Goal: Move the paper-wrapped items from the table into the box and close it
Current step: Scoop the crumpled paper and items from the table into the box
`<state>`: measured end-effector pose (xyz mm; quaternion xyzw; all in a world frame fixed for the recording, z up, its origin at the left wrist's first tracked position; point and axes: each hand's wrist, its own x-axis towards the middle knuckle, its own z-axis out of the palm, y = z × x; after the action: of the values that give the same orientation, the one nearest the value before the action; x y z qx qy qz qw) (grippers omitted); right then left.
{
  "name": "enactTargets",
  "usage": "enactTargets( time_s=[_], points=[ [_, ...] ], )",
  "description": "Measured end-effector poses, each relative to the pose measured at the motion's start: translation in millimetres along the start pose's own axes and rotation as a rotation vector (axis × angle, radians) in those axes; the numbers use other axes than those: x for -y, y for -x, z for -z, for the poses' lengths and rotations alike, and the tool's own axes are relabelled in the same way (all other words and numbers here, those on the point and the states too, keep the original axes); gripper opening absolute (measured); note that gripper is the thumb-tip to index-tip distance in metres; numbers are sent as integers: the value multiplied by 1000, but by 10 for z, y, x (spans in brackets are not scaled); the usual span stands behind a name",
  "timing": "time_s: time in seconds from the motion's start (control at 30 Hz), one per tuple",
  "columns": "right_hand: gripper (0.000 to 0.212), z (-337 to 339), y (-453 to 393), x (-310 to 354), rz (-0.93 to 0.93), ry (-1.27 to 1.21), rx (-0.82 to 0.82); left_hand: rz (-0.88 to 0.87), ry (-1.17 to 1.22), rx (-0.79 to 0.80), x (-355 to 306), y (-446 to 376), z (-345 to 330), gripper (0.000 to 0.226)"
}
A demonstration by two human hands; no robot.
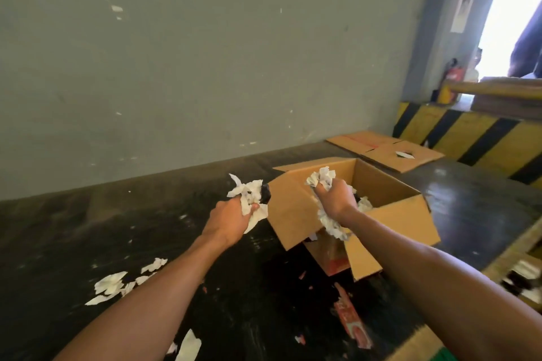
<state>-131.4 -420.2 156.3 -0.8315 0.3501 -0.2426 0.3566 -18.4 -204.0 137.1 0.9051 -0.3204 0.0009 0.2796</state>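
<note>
An open brown cardboard box (394,215) sits on the dark table, its flaps spread outward. My right hand (335,198) is over the box's near left corner, shut on a paper-wrapped item (322,177) whose white paper sticks out above and below the fist. My left hand (230,221) hovers just left of the box, shut on another paper-wrapped item (249,193) with something dark showing at its right end. More white paper (364,203) lies inside the box behind my right wrist.
Torn white paper scraps (113,284) lie on the table (88,228) near my left forearm. A flattened cardboard sheet (387,152) lies behind the box. A yellow-and-black striped barrier (475,138) stands at the right. A grey wall runs along the table's far edge.
</note>
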Motion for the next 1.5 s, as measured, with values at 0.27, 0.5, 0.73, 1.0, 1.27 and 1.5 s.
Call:
enactTargets(
  time_s=[0.27, 0.5, 0.73, 1.0, 1.27, 1.5],
  points=[
    [35, 792, -1388, -661, 70, -3, 16, -67, 52, -26, -1307, -1140, -870, 38],
    [45, 1140, -2621, -1376, 12, -39, 117, 22, 54, 37, -2080, -2000, -1808, 37],
    [50, 1003, -3075, -1782, 41, 49, 361, 135, -59, 175, -2154, -2351, -2237, 35],
    [67, 701, -3240, -2053, 229, 179, 580, 331, -255, 467, -2023, -2512, -2450, 102],
    [92, 512, -3410, -2127, 127, 355, 670, 383, -292, 511, -1929, -2566, -2533, 95],
    [92, 453, -3483, -2214, 167, 500, 835, 363, -197, 482, -1776, -2463, -2697, 75]
  ],
)
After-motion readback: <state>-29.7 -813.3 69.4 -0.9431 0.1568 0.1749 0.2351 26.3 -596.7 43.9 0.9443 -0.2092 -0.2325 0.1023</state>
